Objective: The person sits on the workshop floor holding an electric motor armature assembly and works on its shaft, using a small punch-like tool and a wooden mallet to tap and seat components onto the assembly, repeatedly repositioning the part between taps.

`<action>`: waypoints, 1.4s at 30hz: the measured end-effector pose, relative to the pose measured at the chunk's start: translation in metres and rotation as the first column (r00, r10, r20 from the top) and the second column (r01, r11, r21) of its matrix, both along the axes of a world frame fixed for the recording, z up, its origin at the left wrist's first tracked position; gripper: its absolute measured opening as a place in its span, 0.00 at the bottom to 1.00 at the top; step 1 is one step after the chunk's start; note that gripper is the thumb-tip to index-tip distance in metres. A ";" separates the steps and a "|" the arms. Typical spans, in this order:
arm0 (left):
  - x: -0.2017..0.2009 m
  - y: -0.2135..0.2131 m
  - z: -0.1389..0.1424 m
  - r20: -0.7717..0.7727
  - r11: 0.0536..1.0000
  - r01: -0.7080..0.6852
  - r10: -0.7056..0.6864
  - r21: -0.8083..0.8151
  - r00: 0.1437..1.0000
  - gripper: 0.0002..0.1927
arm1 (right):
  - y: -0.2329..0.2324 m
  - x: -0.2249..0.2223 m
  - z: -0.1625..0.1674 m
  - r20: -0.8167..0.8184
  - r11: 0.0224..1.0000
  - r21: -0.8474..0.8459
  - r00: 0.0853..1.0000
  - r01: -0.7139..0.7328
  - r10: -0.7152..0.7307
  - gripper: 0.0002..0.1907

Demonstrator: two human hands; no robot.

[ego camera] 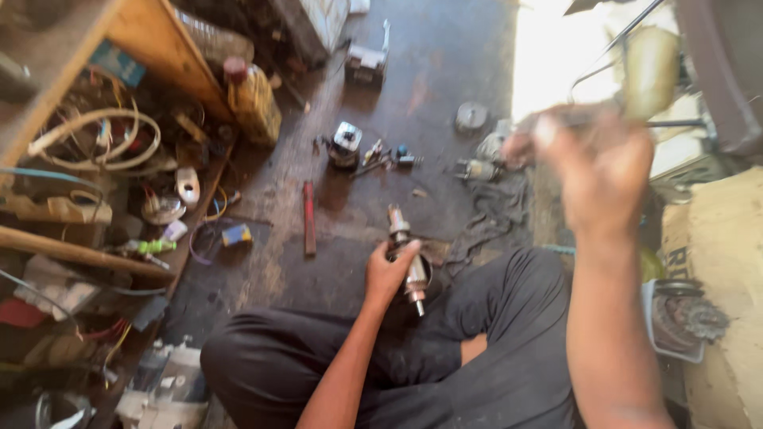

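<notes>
- I see a dark, oily floor [445, 48] where I sit cross-legged, with a wooden shelf [159, 40] full of wires at my left side.
- A grey rag [493, 210] lies on the floor just beyond my knee, and a red bar [308, 218] lies further left.
- My right hand [604, 171] is raised high and blurred; its fingers seem closed on a thin tool with a pale yellowish handle [650, 71].
- My left hand [389, 274] is low, above my lap, and nearer to the metal motor shaft [407, 258].
- Its fingers are clamped around the shaft's middle; the long axis runs nearly upright, leaning slightly, narrow tip toward me.
</notes>
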State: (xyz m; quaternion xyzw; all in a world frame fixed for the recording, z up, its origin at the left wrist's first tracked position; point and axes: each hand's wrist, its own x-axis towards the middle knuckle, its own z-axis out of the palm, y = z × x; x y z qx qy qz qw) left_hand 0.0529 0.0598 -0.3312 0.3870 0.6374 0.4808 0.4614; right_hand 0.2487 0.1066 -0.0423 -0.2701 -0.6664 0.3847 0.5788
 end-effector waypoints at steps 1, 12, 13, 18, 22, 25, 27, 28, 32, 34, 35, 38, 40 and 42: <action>-0.002 0.004 -0.002 0.044 0.999 0.026 -0.027 0.018 0.999 0.36 | -0.011 -0.006 -0.021 0.014 0.998 -0.055 1.000 0.013 -0.012 0.05; -0.023 0.009 0.048 -0.476 0.905 0.182 0.025 0.384 0.879 0.22 | -0.055 -0.008 -0.232 -0.190 0.680 -0.733 0.961 -0.001 -0.203 0.06; -0.025 0.010 0.053 -0.509 0.847 0.306 -0.050 0.434 0.860 0.16 | -0.049 -0.007 -0.238 -0.205 0.680 -0.732 0.962 -0.027 -0.182 0.06; -0.027 0.018 0.065 -0.516 0.704 0.502 -0.222 0.503 0.827 0.08 | -0.020 -0.015 -0.243 -0.219 0.714 -0.693 0.972 -0.097 -0.081 0.07; -0.044 0.028 0.063 -0.483 0.685 0.498 -0.238 0.531 0.843 0.06 | -0.010 -0.026 -0.234 -0.191 0.708 -0.696 0.981 -0.122 -0.019 0.08; -0.057 0.034 0.057 -0.464 0.674 0.497 -0.251 0.546 0.850 0.06 | -0.007 -0.034 -0.234 -0.222 0.704 -0.700 0.973 -0.120 -0.056 0.08; -0.067 0.040 0.047 -0.399 0.777 0.399 -0.209 0.486 0.893 0.07 | -0.007 -0.035 -0.236 -0.209 0.711 -0.699 0.972 -0.072 -0.108 0.07; -0.071 0.043 0.040 -0.367 0.824 0.346 -0.183 0.449 0.912 0.07 | -0.008 -0.035 -0.237 -0.179 0.717 -0.697 0.974 -0.027 -0.138 0.06; -0.076 0.054 0.004 -0.127 0.958 -0.088 0.126 0.273 0.984 0.13 | -0.025 -0.038 -0.244 -0.031 0.748 -0.660 0.992 0.069 -0.119 0.05; -0.068 0.062 -0.016 0.003 0.971 -0.200 0.201 0.133 0.980 0.17 | -0.041 -0.047 -0.249 0.012 0.767 -0.640 0.999 0.042 -0.045 0.05; -0.063 0.062 -0.024 0.007 0.977 -0.188 0.188 0.096 0.982 0.22 | -0.047 -0.052 -0.252 0.033 0.776 -0.630 0.999 0.025 -0.006 0.06; -0.046 0.063 -0.039 -0.010 0.992 -0.125 0.124 -0.031 0.992 0.37 | -0.061 -0.067 -0.259 0.214 0.820 -0.537 0.973 0.196 -0.093 0.06; -0.039 0.063 -0.042 -0.045 0.989 -0.039 0.033 -0.140 0.998 0.44 | -0.065 -0.074 -0.261 0.256 0.842 -0.487 0.960 0.231 -0.115 0.07; -0.038 0.064 -0.042 -0.067 0.993 0.015 -0.023 -0.119 0.997 0.40 | -0.066 -0.077 -0.262 0.280 0.858 -0.450 0.951 0.248 -0.129 0.07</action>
